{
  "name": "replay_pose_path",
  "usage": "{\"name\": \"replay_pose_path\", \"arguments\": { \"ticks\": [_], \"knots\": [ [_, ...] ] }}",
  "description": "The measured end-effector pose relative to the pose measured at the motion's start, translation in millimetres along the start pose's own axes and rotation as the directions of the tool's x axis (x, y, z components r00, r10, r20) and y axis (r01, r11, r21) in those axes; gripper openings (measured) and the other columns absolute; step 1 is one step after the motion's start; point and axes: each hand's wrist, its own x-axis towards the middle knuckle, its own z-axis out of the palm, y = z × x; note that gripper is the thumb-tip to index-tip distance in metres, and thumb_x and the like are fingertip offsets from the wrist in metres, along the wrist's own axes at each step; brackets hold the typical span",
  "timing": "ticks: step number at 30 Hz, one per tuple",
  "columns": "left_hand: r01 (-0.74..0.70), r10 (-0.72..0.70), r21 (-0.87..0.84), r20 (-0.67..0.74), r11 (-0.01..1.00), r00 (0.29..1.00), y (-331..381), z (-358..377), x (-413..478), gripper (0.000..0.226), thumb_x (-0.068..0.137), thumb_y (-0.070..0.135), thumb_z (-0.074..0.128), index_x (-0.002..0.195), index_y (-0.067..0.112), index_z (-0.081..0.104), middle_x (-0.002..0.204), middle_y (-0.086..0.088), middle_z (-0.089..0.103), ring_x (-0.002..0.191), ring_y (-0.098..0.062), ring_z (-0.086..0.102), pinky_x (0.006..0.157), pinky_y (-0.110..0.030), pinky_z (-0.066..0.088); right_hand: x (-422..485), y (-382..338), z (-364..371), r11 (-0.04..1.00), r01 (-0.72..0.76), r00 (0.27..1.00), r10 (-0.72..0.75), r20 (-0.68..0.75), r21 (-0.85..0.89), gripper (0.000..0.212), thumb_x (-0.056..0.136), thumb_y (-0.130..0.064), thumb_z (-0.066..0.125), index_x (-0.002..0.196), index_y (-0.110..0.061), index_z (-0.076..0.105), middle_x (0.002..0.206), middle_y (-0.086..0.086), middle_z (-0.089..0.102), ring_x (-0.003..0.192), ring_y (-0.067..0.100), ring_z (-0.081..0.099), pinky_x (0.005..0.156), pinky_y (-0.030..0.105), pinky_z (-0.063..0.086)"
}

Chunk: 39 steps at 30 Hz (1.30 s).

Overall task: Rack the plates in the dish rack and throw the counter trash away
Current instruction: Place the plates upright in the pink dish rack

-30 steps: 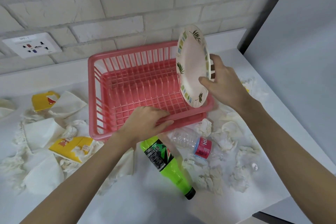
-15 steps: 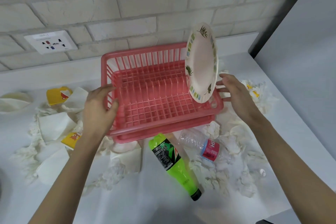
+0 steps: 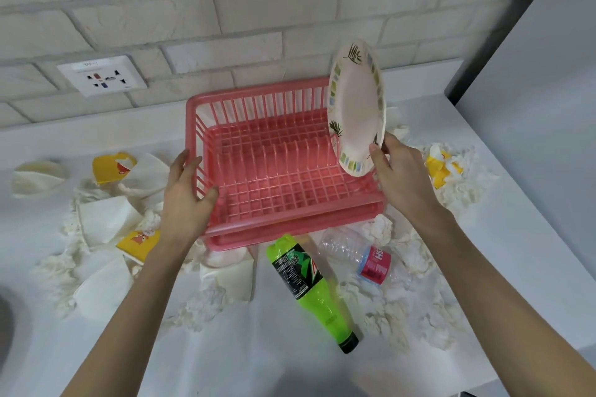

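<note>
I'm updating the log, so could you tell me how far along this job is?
Done: one plate stands upright at the dish rack's right end. In hand: the right hand pinches its rim, the left hand grips the rack. Left: green bottle, clear bottle, crumpled tissues.

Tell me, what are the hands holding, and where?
The right hand pinches the plate by its lower rim; the left hand grips the pink dish rack by its left wall.

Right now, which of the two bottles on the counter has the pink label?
The clear bottle, lying right of the green bottle; the green one carries a black label and a black cap instead.
</note>
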Motion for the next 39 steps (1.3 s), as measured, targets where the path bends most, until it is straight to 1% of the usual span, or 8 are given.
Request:
{"name": "replay_pose_path", "arguments": {
  "ticks": [5,8,14,16,19,31,34,39],
  "knots": [
    [-0.016,0.016,-0.006,-0.037,1.0,0.999,-1.8,1.2,1.1,0.061,0.086,0.005,0.064,0.144,0.004,0.046,0.159,-0.011,0.03,0.138,-0.024,0.039,0.11,-0.035,0.036,-6.2,0.8,-1.0,0.999,0.019,1.0,-0.019,0.001,0.046,0.03,0.1,-0.022,0.047,0.129,-0.016,0.055,0.106,0.006,0.07,0.082,0.023,0.066,0.078,0.041,0.054],
    [-0.006,0.003,-0.048,-0.078,0.999,0.997,1.1,-0.6,0.0,0.066,0.081,-0.013,0.055,0.144,0.003,0.046,0.156,-0.011,0.035,0.13,-0.012,0.042,0.106,-0.021,0.031,-11.8,6.8,-0.3,1.0,-0.013,1.0,0.013,0.019,-0.003,0.029,0.093,-0.018,0.054,0.121,-0.011,0.057,0.105,0.01,0.066,0.094,0.027,0.061,0.082,0.038,0.05],
    [-0.024,0.006,-0.127,-0.141,0.992,0.99,-0.4,-2.3,4.2,0.073,0.073,-0.021,0.046,0.143,0.003,0.048,0.151,-0.012,0.045,0.14,-0.025,0.041,0.117,-0.034,0.032,-17.3,14.3,-3.6,0.996,-0.084,0.992,0.086,0.093,-0.03,0.045,0.079,0.011,0.049,0.118,-0.006,0.064,0.092,0.013,0.07,0.084,0.029,0.064,0.073,0.029,0.048],
    [-0.032,0.01,-0.162,-0.131,0.986,0.991,-0.8,-0.8,4.4,0.075,0.072,-0.021,0.044,0.143,0.004,0.049,0.151,-0.011,0.045,0.14,-0.023,0.041,0.118,-0.034,0.032,-17.3,16.2,-5.0,0.995,-0.088,0.993,0.09,0.077,-0.038,0.049,0.077,0.014,0.047,0.118,-0.007,0.066,0.091,0.011,0.071,0.079,0.025,0.063,0.068,0.02,0.043],
    [-0.015,-0.009,-0.198,-0.121,0.98,0.993,-2.6,2.0,2.0,0.076,0.073,-0.022,0.043,0.143,0.006,0.048,0.152,-0.009,0.044,0.141,-0.021,0.039,0.114,-0.02,0.029,-18.6,16.5,-5.3,0.995,-0.085,0.994,0.089,0.062,-0.061,0.048,0.076,0.015,0.046,0.114,-0.005,0.068,0.086,0.012,0.071,0.079,0.028,0.064,0.074,0.031,0.051],
    [-0.042,0.035,-0.229,-0.035,0.972,0.999,-7.7,-6.6,-14.5,0.049,0.09,0.008,0.058,0.138,0.016,0.056,0.156,-0.003,0.038,0.143,-0.018,0.038,0.117,-0.043,0.034,-47.1,7.8,-11.1,0.984,-0.1,0.994,0.104,0.018,-0.15,0.03,0.086,-0.009,0.057,0.116,-0.009,0.058,0.112,0.012,0.057,0.098,0.032,0.058,0.082,0.043,0.052],
    [-0.093,0.085,-0.262,-0.042,0.96,0.996,-14.4,-16.6,-40.7,0.044,0.088,0.021,0.059,0.132,0.021,0.062,0.151,0.005,0.042,0.137,-0.014,0.043,0.105,-0.052,0.046,-69.7,-9.9,-6.1,0.982,-0.075,0.997,0.076,-0.003,-0.173,0.026,0.085,-0.01,0.06,0.111,-0.01,0.057,0.113,0.01,0.05,0.107,0.03,0.05,0.078,0.037,0.045],
    [-0.176,0.153,-0.296,-0.102,0.939,0.983,-19.0,-34.7,-93.9,0.029,0.09,0.017,0.065,0.119,0.021,0.067,0.134,0.022,0.05,0.129,-0.008,0.048,0.097,-0.034,0.049,-101.9,-60.3,30.5,0.991,0.106,0.993,-0.101,0.06,-0.082,0.016,0.082,-0.006,0.065,0.096,-0.013,0.062,0.103,-0.002,0.051,0.095,0.017,0.052,0.075,0.024,0.033]
  ]
}}
